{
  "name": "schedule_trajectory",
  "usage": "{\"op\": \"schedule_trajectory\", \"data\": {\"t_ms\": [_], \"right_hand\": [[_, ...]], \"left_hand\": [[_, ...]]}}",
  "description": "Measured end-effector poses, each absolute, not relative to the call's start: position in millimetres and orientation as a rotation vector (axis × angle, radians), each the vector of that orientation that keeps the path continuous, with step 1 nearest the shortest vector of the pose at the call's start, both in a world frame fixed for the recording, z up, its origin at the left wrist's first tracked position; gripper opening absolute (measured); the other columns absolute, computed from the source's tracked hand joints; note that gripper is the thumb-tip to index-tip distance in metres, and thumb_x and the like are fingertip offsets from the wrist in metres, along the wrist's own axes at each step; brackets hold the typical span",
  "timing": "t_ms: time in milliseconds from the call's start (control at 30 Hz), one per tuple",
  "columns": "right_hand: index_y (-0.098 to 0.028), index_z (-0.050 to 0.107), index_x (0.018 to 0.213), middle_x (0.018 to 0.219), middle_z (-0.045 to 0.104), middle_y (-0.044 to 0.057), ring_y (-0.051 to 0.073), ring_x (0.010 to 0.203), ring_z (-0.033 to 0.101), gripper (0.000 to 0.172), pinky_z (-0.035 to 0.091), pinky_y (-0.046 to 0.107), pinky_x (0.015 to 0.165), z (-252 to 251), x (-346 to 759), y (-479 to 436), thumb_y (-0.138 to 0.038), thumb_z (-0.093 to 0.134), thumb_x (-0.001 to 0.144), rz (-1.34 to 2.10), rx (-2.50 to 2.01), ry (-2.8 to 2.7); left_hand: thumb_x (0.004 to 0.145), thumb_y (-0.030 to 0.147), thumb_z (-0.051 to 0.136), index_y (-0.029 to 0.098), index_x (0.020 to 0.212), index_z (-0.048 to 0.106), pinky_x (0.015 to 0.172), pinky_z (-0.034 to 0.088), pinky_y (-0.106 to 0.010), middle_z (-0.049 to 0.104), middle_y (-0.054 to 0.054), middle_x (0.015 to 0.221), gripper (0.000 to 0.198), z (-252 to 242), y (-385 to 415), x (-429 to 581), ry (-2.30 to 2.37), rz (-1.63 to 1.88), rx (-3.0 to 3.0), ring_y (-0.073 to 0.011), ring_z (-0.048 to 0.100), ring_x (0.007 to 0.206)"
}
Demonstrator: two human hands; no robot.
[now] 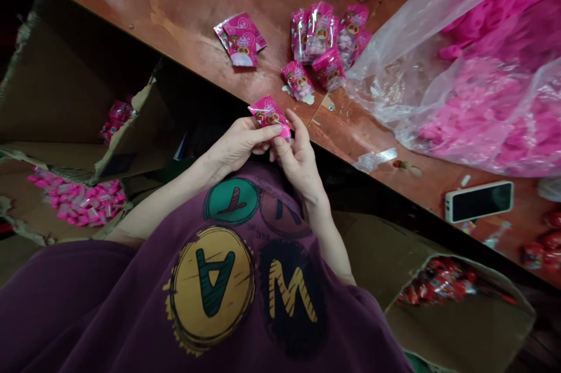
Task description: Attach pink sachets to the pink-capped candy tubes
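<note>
A small pink sweet packet (266, 113) is held up at the table's near edge by both my hands. My left hand (236, 144) pinches its lower side with thumb and fingers closed. My right hand (298, 156) grips the packet's right end, fingers curled round it. Just beyond on the brown wooden table (188, 4) lie more of the same pink packets: a loose one (298, 79), a small pile (240, 40) and a bigger cluster (331, 40).
A large clear plastic bag of pink pieces (477, 69) fills the table's right. A white phone (478, 201) lies near the edge. Cardboard boxes below hold pink packets (79, 200) on the left and red ones (438, 285) on the right.
</note>
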State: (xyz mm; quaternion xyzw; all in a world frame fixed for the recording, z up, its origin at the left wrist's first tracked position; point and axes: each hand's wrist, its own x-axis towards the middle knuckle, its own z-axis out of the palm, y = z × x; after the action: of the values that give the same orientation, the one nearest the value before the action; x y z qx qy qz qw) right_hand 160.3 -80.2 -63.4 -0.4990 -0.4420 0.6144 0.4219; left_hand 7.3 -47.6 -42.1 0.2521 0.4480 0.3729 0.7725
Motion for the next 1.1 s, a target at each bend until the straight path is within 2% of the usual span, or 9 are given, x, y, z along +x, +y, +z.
{"op": "schedule_trajectory", "data": {"t_ms": [167, 300, 400, 600, 733, 933, 1000, 1100], "right_hand": [[-0.035, 0.044, 0.152, 0.068, 0.058, -0.006, 0.013, 0.055, 0.055, 0.064, 0.047, 0.026, 0.05, -62, 164, -80, -0.061, 0.064, 0.096, 1.642, -1.164, -1.086], [-0.036, 0.048, 0.149, 0.091, 0.067, -0.001, 0.013, 0.066, 0.06, 0.067, 0.055, 0.029, 0.059, -64, 166, -81, -0.057, 0.074, 0.09, 1.496, -1.249, -1.154], [-0.038, 0.04, 0.152, 0.1, 0.069, 0.0, 0.013, 0.069, 0.062, 0.074, 0.056, 0.028, 0.06, -66, 166, -85, -0.055, 0.076, 0.089, 1.448, -1.26, -1.132], [-0.036, 0.04, 0.146, 0.093, 0.066, -0.003, 0.007, 0.053, 0.051, 0.061, 0.046, 0.022, 0.046, -68, 165, -90, -0.052, 0.07, 0.095, 1.575, -1.161, -1.058], [-0.037, 0.036, 0.148, 0.087, 0.061, -0.005, 0.006, 0.048, 0.046, 0.063, 0.039, 0.02, 0.04, -72, 159, -89, -0.054, 0.067, 0.096, 1.633, -1.147, -0.942], [-0.039, 0.038, 0.15, 0.094, 0.062, -0.001, 0.009, 0.058, 0.053, 0.06, 0.049, 0.023, 0.049, -80, 154, -89, -0.051, 0.064, 0.098, 1.421, -1.241, -1.056], [-0.039, 0.036, 0.152, 0.09, 0.061, -0.002, 0.01, 0.057, 0.052, 0.059, 0.048, 0.024, 0.049, -78, 159, -88, -0.05, 0.062, 0.1, 1.443, -1.227, -1.094], [-0.037, 0.036, 0.153, 0.083, 0.059, -0.004, 0.01, 0.055, 0.053, 0.057, 0.049, 0.024, 0.049, -73, 169, -86, -0.049, 0.059, 0.102, 1.57, -1.167, -1.153]], "left_hand": [[0.077, 0.038, 0.091, 0.013, 0.081, 0.074, 0.051, 0.041, -0.021, 0.068, -0.003, 0.069, 0.03, -41, -49, 6, 0.902, 0.797, 0.555, -0.0095, 0.06, 0.055], [0.075, 0.033, 0.092, 0.014, 0.085, 0.075, 0.053, 0.043, -0.021, 0.073, -0.005, 0.078, 0.028, -43, -48, 4, 0.902, 0.746, 0.502, -0.0114, 0.066, 0.063], [0.075, 0.031, 0.091, 0.013, 0.087, 0.075, 0.052, 0.041, -0.019, 0.072, -0.003, 0.079, 0.026, -46, -46, 3, 0.927, 0.77, 0.461, -0.0084, 0.063, 0.061], [0.077, 0.036, 0.09, 0.013, 0.082, 0.073, 0.048, 0.036, -0.019, 0.065, -0.001, 0.07, 0.029, -48, -43, 4, 0.926, 0.816, 0.457, -0.0063, 0.055, 0.056], [0.08, 0.042, 0.088, 0.012, 0.077, 0.07, 0.047, 0.033, -0.02, 0.059, 0.0, 0.062, 0.035, -48, -47, 9, 0.947, 0.816, 0.462, -0.0063, 0.052, 0.053], [0.082, 0.04, 0.086, 0.011, 0.091, 0.076, 0.048, 0.032, -0.019, 0.075, -0.009, 0.086, 0.031, -53, -55, 16, 0.927, 0.775, 0.429, -0.0096, 0.064, 0.067], [0.083, 0.037, 0.085, 0.012, 0.091, 0.077, 0.049, 0.031, -0.018, 0.074, -0.008, 0.085, 0.028, -51, -53, 15, 0.936, 0.775, 0.436, -0.0085, 0.062, 0.066], [0.083, 0.034, 0.085, 0.011, 0.084, 0.075, 0.047, 0.03, -0.019, 0.067, -0.004, 0.072, 0.026, -47, -49, 12, 0.96, 0.783, 0.447, -0.0054, 0.053, 0.057]]}}
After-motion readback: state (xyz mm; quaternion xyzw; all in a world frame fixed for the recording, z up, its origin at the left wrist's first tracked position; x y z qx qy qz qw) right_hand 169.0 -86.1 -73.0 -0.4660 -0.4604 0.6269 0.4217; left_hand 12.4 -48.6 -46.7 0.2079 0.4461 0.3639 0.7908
